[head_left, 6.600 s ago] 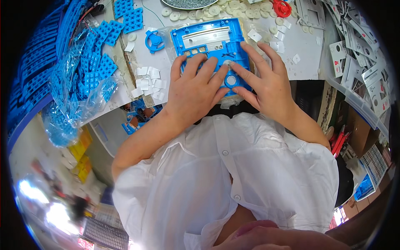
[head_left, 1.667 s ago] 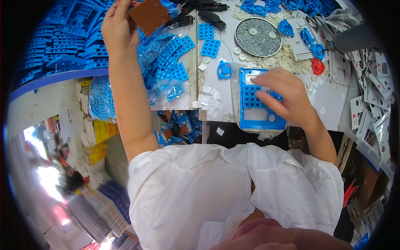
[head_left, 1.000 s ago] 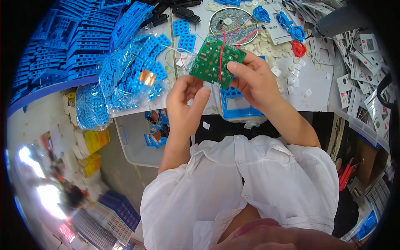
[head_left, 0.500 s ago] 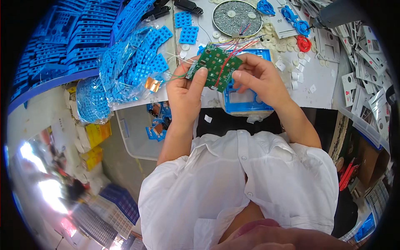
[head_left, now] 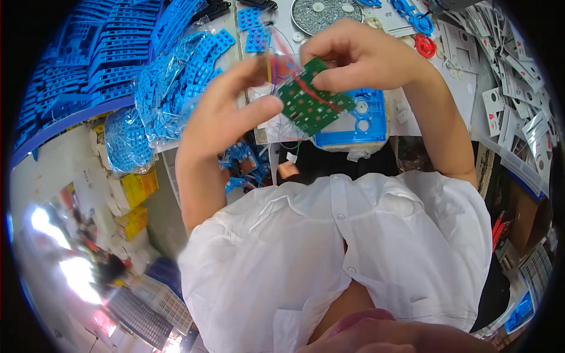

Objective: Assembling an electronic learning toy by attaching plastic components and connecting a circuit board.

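Circular fisheye frame with a black surround; straight edges bow strongly toward the rim. Illumination is bright, even and overhead, casting only soft shadows on the workbench point(head_left: 412, 112). The white shirt point(head_left: 329, 247) is close to overexposed. Blown-out glare patches sit at lower left. The left hand point(head_left: 220, 115) shows slight motion blur; detail smears near the rim.

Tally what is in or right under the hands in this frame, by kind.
Hands: 2, left hand and right hand
Green circuit board, held by both: 1
Blue plastic housing on the bench below: 1
Total: 4
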{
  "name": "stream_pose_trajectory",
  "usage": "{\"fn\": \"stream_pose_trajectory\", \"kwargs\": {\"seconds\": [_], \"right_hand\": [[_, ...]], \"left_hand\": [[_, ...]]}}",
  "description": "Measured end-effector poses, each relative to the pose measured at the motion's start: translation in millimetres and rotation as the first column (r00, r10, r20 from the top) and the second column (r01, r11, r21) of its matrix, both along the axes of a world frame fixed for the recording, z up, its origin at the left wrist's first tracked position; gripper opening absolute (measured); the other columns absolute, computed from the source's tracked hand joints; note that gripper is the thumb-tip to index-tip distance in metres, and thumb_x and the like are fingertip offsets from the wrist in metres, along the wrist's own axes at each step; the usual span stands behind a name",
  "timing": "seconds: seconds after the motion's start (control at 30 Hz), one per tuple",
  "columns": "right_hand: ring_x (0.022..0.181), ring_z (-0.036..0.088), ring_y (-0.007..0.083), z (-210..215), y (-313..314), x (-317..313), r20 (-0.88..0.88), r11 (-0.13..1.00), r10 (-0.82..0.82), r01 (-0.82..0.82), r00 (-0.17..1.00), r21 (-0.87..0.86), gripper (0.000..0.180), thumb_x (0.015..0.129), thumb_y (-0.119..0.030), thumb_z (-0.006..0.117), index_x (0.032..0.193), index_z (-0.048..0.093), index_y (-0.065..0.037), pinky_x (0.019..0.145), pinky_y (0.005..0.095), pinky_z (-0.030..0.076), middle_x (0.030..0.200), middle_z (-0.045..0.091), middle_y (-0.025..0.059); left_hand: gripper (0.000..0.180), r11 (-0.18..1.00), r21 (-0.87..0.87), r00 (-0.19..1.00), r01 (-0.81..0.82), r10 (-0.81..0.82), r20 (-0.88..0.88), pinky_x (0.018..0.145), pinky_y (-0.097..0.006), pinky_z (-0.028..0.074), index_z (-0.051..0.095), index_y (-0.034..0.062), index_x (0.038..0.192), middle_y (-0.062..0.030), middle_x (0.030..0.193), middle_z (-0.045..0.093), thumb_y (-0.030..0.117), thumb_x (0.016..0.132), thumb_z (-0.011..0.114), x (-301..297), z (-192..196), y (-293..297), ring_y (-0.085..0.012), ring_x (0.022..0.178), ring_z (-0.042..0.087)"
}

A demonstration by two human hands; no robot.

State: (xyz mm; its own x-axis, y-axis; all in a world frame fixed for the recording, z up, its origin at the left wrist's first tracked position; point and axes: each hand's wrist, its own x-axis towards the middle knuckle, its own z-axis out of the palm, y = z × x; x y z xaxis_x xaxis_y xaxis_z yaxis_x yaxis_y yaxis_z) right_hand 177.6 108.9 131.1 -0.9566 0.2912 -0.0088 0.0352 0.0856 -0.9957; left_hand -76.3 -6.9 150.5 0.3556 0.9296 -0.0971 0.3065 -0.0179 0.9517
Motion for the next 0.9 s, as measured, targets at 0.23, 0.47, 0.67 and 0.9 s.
{"fn": "stream_pose_trajectory", "kwargs": {"seconds": [0.23, 0.47, 0.67, 0.9], "right_hand": [[0.092, 0.063, 0.0150, 1, 21, -6, -0.244, 0.973, 0.185, -0.144, 0.952, 0.179, 0.016, 0.095, -0.014, 0.071, 0.100, 0.071, 0.002, 0.081, 0.0292, 0.051, 0.111, 0.065, 0.0098], [0.121, 0.061, 0.0239, -29, 14, -4, -0.473, 0.993, -0.104, 0.120, 0.875, 0.004, 0.034, 0.094, -0.015, 0.072, 0.124, 0.066, 0.000, 0.101, 0.0397, 0.050, 0.126, 0.065, 0.0144], [0.104, 0.070, 0.0221, -56, -58, 9, -0.100, 0.809, -0.356, 0.253, 0.929, -0.531, 0.045, 0.099, -0.014, 0.063, 0.140, 0.056, 0.001, 0.091, 0.0387, 0.057, 0.126, 0.067, 0.0180], [0.086, 0.067, 0.0138, -57, -71, 22, -0.049, 0.824, -0.412, 0.350, 0.910, -0.445, 0.031, 0.100, -0.013, 0.063, 0.127, 0.066, 0.000, 0.079, 0.0284, 0.054, 0.102, 0.073, 0.0098]], "left_hand": [[0.096, 0.666, -0.319, 0.415, 0.674, 0.016, 0.910, 0.093, -0.044, 0.057, 0.038, -0.0045, 0.152, -0.0266, 0.125, 0.063, 0.066, 0.092, 0.062, 34, -61, 16, -0.0347, 0.106, 0.069], [0.061, 0.817, -0.528, 0.553, 0.230, 0.337, 0.762, 0.076, -0.041, 0.059, 0.045, -0.0052, 0.144, -0.0186, 0.110, 0.067, 0.022, 0.096, 0.069, 39, -48, -6, -0.0279, 0.089, 0.071], [0.039, 0.899, -0.283, 0.637, -0.334, 0.437, 0.635, 0.076, -0.040, 0.065, 0.048, -0.0010, 0.140, -0.0183, 0.118, 0.069, 0.013, 0.104, 0.056, 42, -34, -12, -0.0273, 0.098, 0.073], [0.039, 0.908, -0.288, 0.649, -0.303, 0.418, 0.635, 0.076, -0.043, 0.063, 0.048, -0.0041, 0.138, -0.0199, 0.118, 0.069, 0.021, 0.107, 0.049, 40, -46, -12, -0.0279, 0.096, 0.073]]}}
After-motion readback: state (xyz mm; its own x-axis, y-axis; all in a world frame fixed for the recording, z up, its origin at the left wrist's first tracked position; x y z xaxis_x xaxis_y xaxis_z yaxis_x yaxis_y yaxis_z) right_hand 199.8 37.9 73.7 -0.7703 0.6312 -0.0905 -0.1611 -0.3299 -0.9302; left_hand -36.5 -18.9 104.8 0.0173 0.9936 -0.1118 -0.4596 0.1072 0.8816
